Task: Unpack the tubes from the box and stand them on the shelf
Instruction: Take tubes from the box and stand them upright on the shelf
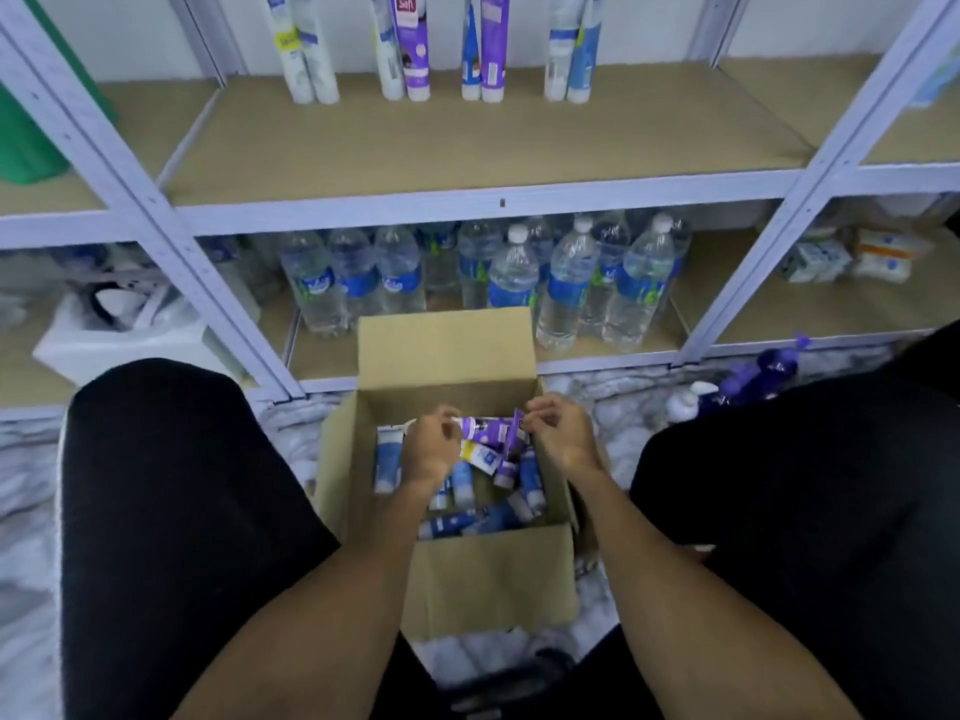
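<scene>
Head view: downward over both forearms to a box on the floor, with shelving behind.
Cardboard box [493, 579]: open, far flap standing up, near flap folded toward the camera; set on the marbled floor [31, 511] between two black-clad knees [156, 485].
Loose tubes [389, 459]: lying jumbled inside the box, mostly blue-and-white, a few purple.
Left hand [434, 449]: inside the box, knuckles up, fingers curled against the cap end of the crosswise purple tube [485, 430]; actual grip cannot be told.
Right hand [558, 433]: at the right inner wall of the box, fingertips pinching the crimped top of the tilted purple tube [511, 452]; cap end down among the others.
Upper shelf [467, 142]: tan board in a pale metal frame, above and behind the box.
Shelved tubes [410, 49]: eight, standing cap-down in four pairs along the back of the upper shelf; white, blue and purple.
Water bottles [566, 283]: upright, crowded on the lower shelf directly behind the box.
Green object [26, 132]: far left of the upper level; kind not clear.
Purple bottles [769, 371]: on the floor right of the box, beside a white pump bottle [685, 402].
</scene>
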